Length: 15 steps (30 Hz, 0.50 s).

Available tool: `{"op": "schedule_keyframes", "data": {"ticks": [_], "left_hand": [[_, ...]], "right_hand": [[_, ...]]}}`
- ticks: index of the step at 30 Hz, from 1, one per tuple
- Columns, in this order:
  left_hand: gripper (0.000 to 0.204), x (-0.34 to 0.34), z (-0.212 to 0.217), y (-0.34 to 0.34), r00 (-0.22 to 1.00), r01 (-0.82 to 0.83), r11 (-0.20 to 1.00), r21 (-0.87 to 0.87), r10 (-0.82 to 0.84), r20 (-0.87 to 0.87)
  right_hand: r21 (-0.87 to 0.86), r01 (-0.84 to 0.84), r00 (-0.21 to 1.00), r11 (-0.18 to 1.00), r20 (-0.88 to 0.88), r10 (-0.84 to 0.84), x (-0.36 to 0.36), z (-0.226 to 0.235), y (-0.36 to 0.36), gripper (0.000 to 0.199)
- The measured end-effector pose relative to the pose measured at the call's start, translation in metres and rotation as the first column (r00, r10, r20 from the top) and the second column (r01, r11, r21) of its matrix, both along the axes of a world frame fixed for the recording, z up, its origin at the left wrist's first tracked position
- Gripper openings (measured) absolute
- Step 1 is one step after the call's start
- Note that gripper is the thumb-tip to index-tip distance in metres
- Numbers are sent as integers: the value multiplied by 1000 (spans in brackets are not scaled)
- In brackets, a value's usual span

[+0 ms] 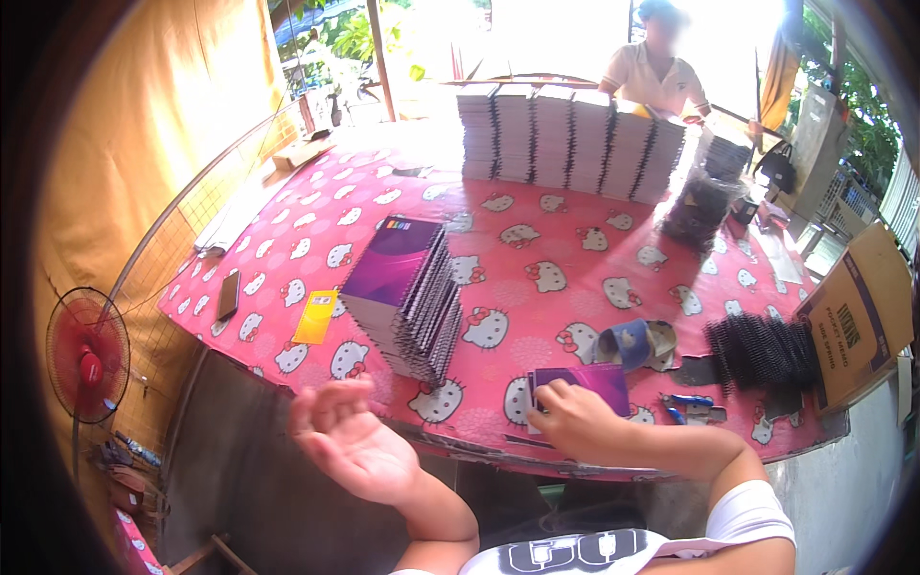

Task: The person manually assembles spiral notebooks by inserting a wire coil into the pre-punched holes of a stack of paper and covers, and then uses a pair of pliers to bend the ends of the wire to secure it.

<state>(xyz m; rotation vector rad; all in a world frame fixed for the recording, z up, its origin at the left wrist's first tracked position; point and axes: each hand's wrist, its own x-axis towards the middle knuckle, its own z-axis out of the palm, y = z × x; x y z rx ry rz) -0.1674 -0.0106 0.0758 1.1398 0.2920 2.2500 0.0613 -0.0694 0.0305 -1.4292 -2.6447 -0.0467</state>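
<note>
My left hand (pixel 351 443) is raised off the table's near edge, palm up and fingers loosely curled, with nothing in it. At the front of the table, my right hand (pixel 575 420) has its fingers closed at the left edge of a purple cover (pixel 596 381); its fingertips are partly hidden. The cover lies flat with what look like further sheets under it. Left of it stands a tall, slightly leaning stack of purple spiral notebooks (pixel 393 264), black coils facing right.
Pliers with blue handles (pixel 686 402), black spiral coils (pixel 762 355), a blue tape roll (pixel 623 343) and a cardboard box (pixel 858 307) are at right. Tall notebook stacks (pixel 551 139) line the back, where another person sits. A yellow card (pixel 316 316), phone (pixel 228 296) and red fan (pixel 89 356) are left.
</note>
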Motion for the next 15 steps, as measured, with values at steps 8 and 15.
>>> {"op": "schedule_keyframes", "data": {"ticks": [8,15], "left_hand": [[26,54,-3,-33,892,410,873,-265,-444,-83],[26,57,-11,-33,814,480,749,-457,-575,-86]], "right_hand": [[-219,-61,998,974,4,63,18,13,10,32],[-184,-99,995,978,-21,96,11,15,11,23]]}}
